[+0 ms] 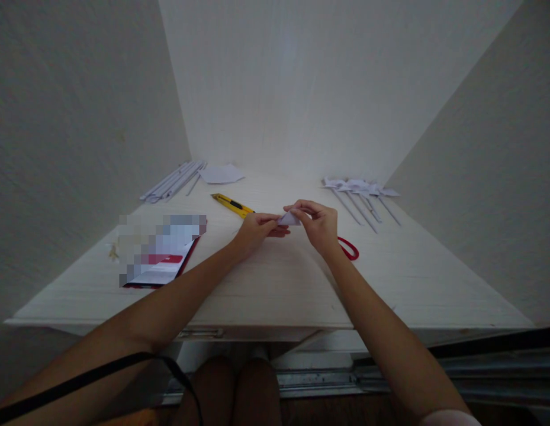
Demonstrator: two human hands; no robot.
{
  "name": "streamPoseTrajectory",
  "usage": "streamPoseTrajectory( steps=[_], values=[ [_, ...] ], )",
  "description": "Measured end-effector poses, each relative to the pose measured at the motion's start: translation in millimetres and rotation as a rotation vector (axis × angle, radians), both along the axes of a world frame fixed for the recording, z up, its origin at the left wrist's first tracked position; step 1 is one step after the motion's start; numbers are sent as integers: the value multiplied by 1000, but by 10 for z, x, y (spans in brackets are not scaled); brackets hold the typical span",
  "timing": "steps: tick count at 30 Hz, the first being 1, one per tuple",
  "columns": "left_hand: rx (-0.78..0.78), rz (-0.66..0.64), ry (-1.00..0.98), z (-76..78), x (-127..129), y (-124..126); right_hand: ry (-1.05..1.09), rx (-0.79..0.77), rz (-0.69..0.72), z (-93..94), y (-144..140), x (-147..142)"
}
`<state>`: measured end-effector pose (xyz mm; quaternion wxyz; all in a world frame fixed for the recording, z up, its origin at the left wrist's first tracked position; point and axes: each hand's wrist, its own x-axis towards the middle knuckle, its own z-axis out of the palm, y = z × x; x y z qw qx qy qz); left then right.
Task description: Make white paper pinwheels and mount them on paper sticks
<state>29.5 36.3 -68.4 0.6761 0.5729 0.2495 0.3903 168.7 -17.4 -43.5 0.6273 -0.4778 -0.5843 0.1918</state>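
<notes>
A small piece of folded white paper (289, 219) is held between my two hands over the middle of the table. My left hand (259, 229) pinches its left end between thumb and fingers. From above and the right, my right hand (318, 222) grips the other side with bent fingers. Just behind my left hand lies a yellow utility knife (232, 205), its near end hidden by the hand. Beside my right wrist a red looped handle (351, 248) shows, perhaps of scissors; the rest is covered by my hand and forearm.
A tablet or phone with a red edge (181, 266), partly blurred, lies at left. Behind it are rolled paper sticks (174, 182) and a white paper sheet (222, 174). Several paper sticks with folded paper tops (361, 188) rest at back right. Walls enclose the white table (266, 296).
</notes>
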Motion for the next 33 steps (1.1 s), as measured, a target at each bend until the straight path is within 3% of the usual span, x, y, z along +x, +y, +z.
streamPoseTrajectory(
  steps=[5,12,22,33],
  values=[
    [202,108,-19,-27,-8,23,342,-60,27,17,36,2],
    [337,153,21,-11,-3,-6,542,-88,143,-26,57,-58],
    [180,184,9,-51,1,44,597,-152,185,-65,97,-58],
    [174,170,35,-57,-5,55,683,-187,187,-89,125,-47]
  ],
)
